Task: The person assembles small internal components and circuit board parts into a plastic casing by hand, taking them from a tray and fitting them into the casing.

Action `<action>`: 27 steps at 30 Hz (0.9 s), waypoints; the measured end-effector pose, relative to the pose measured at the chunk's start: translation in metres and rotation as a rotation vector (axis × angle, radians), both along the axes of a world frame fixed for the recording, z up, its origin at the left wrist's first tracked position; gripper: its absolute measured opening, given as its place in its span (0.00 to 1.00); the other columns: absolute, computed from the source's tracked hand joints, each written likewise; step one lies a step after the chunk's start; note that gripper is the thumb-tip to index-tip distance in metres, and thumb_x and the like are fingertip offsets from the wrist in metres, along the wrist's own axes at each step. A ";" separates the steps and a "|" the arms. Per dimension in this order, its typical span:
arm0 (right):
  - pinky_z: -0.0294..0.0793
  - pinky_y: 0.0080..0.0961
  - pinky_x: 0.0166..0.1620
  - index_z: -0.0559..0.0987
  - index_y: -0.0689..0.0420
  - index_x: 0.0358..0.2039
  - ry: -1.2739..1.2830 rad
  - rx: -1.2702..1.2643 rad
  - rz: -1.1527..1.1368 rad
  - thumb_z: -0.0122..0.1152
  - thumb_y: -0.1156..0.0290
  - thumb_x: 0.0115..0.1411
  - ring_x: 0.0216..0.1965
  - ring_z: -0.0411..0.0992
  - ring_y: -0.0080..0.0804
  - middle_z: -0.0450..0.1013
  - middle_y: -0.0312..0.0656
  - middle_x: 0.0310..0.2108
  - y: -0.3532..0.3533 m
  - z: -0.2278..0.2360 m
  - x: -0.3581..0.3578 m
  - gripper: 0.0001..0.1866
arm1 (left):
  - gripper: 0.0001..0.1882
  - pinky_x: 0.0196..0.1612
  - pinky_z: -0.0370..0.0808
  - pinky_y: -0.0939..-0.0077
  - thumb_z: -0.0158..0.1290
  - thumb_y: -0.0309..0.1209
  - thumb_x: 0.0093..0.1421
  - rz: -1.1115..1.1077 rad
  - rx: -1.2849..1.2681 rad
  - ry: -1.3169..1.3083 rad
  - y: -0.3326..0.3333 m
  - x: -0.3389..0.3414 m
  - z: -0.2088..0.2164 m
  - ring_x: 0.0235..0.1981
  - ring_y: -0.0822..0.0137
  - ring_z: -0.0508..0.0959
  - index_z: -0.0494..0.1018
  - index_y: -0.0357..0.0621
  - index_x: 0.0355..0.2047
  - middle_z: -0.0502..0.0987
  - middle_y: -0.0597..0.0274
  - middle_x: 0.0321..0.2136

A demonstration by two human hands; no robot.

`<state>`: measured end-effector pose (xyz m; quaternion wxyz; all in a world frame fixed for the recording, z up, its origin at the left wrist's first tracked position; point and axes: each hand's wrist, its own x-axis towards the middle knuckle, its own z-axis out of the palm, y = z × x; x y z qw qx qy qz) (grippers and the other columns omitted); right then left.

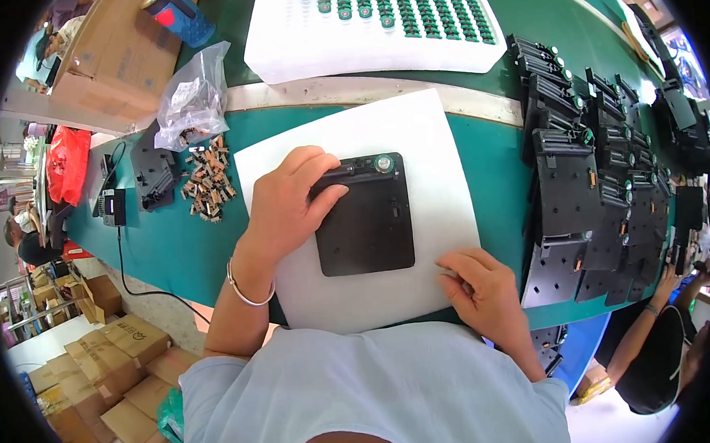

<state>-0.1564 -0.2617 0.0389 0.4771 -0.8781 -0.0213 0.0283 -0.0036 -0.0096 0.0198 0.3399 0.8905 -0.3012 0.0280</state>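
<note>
A square black plastic panel (365,229) lies flat on a white sheet in front of me. Along its top edge runs a tube-like housing, with a round, silvery, green-rimmed part (383,164) at the right end. My left hand (294,188) is closed on the panel's upper left corner, thumb and forefinger pinching about the tube; what lies under the fingers is hidden. Right of the panel, apart from it, my right hand (485,287) rests low over the sheet's edge. Its fingers are loosely bent and apart, with nothing seen in them.
Behind the white sheet (438,131), a white foam tray (324,52) holds rows of green-rimmed parts. Stacked black panels (563,189) line the right side. Small copper-coloured pieces (208,180), a plastic bag (195,98) and a corded black box (112,207) lie left. Someone works at far right.
</note>
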 end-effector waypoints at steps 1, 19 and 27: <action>0.73 0.27 0.28 0.79 0.61 0.38 0.000 -0.009 0.001 0.64 0.81 0.53 0.25 0.73 0.34 0.75 0.44 0.31 -0.001 0.005 0.002 0.10 | 0.15 0.24 0.70 0.82 0.64 0.27 0.51 0.001 -0.009 0.000 0.000 0.000 0.000 0.20 0.72 0.71 0.75 0.40 0.39 0.76 0.61 0.39; 0.70 0.20 0.29 0.79 0.57 0.40 -0.162 -0.041 0.308 0.67 0.74 0.53 0.30 0.72 0.24 0.73 0.36 0.33 0.008 -0.005 0.143 0.13 | 0.17 0.33 0.76 0.73 0.65 0.28 0.50 -0.017 0.011 0.000 0.001 0.000 0.000 0.32 0.58 0.78 0.75 0.42 0.40 0.77 0.56 0.39; 0.71 0.20 0.30 0.80 0.56 0.37 -0.121 -0.066 0.296 0.65 0.75 0.55 0.29 0.73 0.23 0.73 0.36 0.31 0.012 -0.010 0.147 0.09 | 0.17 0.33 0.76 0.73 0.64 0.28 0.50 -0.020 -0.004 -0.025 0.003 0.002 -0.003 0.32 0.58 0.78 0.75 0.43 0.40 0.77 0.56 0.40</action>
